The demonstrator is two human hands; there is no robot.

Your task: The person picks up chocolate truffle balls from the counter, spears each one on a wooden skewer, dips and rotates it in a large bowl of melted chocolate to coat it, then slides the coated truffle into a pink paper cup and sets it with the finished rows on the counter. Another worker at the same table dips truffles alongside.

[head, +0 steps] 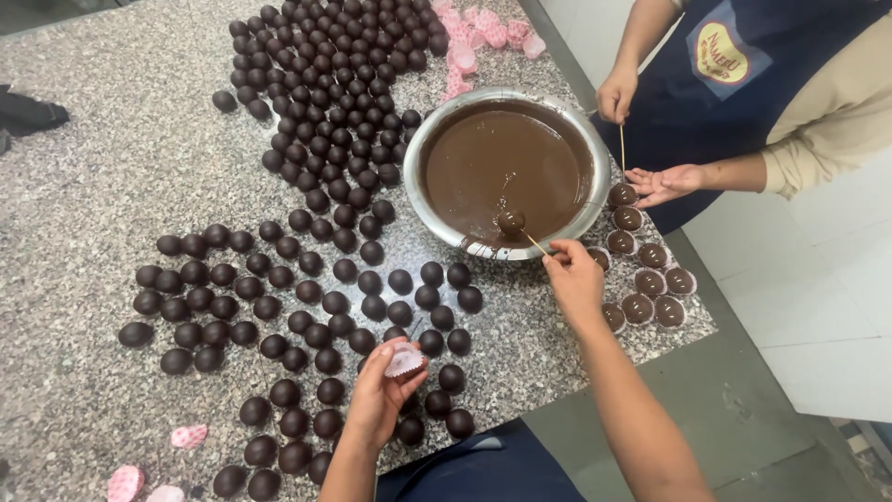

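My right hand (573, 276) pinches a thin wooden skewer (533, 244) whose tip carries a chocolate ball (510, 221) sitting in the melted chocolate of a wide metal bowl (416, 153). My left hand (379, 395) holds a small pink paper cup (405, 360) just above the dark chocolate balls (307, 307) spread over the speckled stone counter (102, 186). Finished balls in paper cups (641, 279) stand in rows to the right of the bowl, close to my right hand.
A person in a dark apron stands across the bowl, one hand (616, 93) holding a skewer, the other hand (662, 183) open beside the cups. Pink paper cups (478, 33) lie behind the bowl, and a few more pink cups (189, 436) lie at the near left edge.
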